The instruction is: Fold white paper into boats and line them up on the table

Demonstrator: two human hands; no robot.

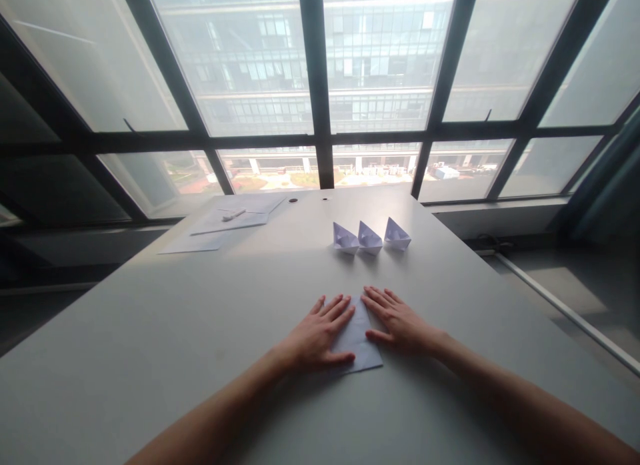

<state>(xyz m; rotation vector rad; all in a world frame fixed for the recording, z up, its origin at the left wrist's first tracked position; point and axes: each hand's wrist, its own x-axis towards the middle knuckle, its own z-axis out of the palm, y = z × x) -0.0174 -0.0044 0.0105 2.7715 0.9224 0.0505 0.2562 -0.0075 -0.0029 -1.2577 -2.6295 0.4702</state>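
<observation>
A folded sheet of white paper [359, 338] lies flat on the table in front of me. My left hand [320, 335] rests palm down over its left side, fingers stretched out and spread. On the right edge of the paper lies my right hand [397, 321], also flat with its fingers extended. Both palms hide parts of the sheet. Just beyond my hands stand three folded paper boats, a left one [345, 239], a middle one [369, 239] and a right one [397, 234] set slightly apart.
Loose paper sheets [205, 243] lie at the table's far left, with a small white object [234, 215] on top that I cannot make out. Two round holes, one of them a dark hole [293, 200], sit near the far edge of the white table [150, 338]. Large windows stand behind.
</observation>
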